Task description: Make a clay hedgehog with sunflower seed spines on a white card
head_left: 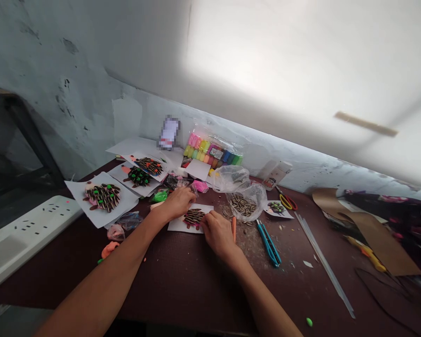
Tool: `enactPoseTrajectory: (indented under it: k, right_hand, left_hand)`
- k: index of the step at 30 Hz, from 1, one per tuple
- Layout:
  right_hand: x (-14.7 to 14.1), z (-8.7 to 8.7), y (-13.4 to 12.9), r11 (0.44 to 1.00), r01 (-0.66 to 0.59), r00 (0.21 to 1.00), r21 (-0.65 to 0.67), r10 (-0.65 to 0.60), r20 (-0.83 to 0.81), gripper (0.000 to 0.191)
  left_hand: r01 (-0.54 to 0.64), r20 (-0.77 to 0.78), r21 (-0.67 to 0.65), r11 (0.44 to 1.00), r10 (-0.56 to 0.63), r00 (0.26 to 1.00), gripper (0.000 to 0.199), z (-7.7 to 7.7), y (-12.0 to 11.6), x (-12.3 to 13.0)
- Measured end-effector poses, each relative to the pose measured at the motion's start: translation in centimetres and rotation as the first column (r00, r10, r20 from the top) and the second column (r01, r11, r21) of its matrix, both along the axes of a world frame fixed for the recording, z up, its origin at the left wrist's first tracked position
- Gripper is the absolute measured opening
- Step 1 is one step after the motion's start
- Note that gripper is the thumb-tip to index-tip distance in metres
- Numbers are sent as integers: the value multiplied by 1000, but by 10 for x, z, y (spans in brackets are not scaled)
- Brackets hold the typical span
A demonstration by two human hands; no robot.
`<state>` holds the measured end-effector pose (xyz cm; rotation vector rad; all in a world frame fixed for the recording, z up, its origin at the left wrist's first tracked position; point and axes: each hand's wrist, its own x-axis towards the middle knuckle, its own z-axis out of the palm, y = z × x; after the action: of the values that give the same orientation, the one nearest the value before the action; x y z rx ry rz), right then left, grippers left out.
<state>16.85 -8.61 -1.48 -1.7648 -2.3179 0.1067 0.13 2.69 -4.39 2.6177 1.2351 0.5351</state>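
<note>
Head view, two bare hands working over a dark brown tabletop (182,285). Right hand (215,229): fingers drawn narrow, fingertips (204,223) at the right end of a figure of striped sunflower seeds on clay (193,218); cannot tell if they pinch anything. Left hand (176,203): fingers curled, lying at the top edge of the white card (175,225) under the figure; grip unclear. Card lies flat, between the hands.

Just right of the right hand, an orange clay stick (234,228). Beyond it, a clear plastic bag of seeds (243,206), a few loose seeds beside it. Further right, blue-handled scissors (268,243); behind them, red-and-yellow scissors (287,202).

Left of the hands, paper sheets with similar seed figures (103,196), overlapping, and a lump of green clay (159,196). Toward the wall, a pack of rainbow clay bars (212,152). Far left, a white power strip (28,234). Far right, brown paper (372,229) beside floral cloth (389,208).
</note>
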Motion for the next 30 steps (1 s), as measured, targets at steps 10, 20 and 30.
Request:
enactPoseTrajectory:
  k: [10, 20, 30]
  right_hand:
    - [-1, 0, 3, 999, -48, 992, 18, 46, 115, 15]
    - [1, 3, 0, 1000, -8, 1000, 30, 9, -13, 9]
    - [52, 14, 15, 944, 319, 948, 80, -318, -27, 16]
  left_hand:
    - [9, -1, -2, 1000, -9, 1000, 22, 0, 0, 1]
    - [8, -12, -20, 1000, -8, 1000, 23, 2, 0, 0]
    - [1, -11, -24, 1000, -1, 1000, 24, 5, -2, 1]
